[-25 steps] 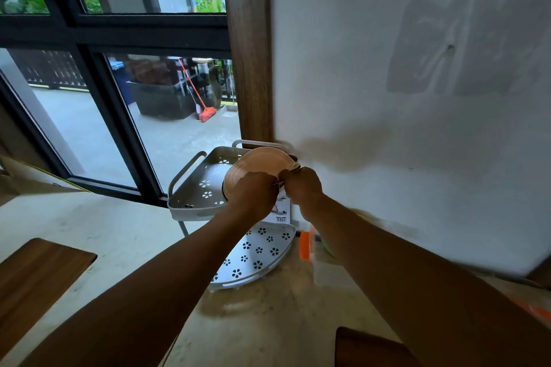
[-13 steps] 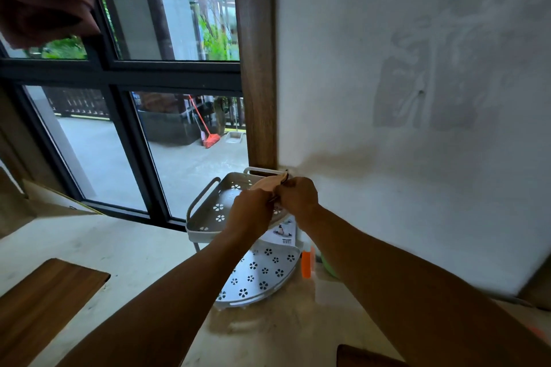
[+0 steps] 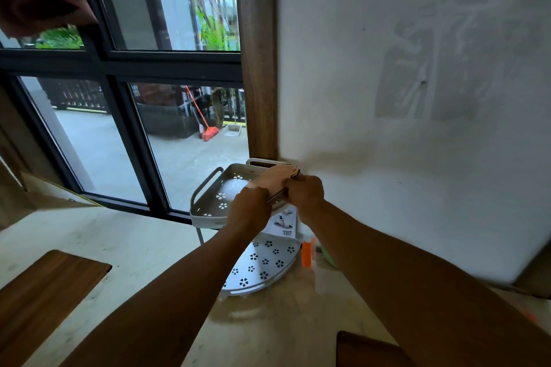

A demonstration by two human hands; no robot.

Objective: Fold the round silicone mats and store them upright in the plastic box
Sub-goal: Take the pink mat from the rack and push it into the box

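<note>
Folding flatter than half a second ago, the tan round silicone mat sits pinched between our left hand and right hand — both clenched on it — above the top tier of a white corner rack with flower-shaped holes. A printed box below carries a barcode; its writing is unreadable.

A white wall with grey marks fills the right side. Beside it stands a brown wooden post, then a black-framed window showing a grey yard. Below is a pale tabletop in soft daylight.
</note>
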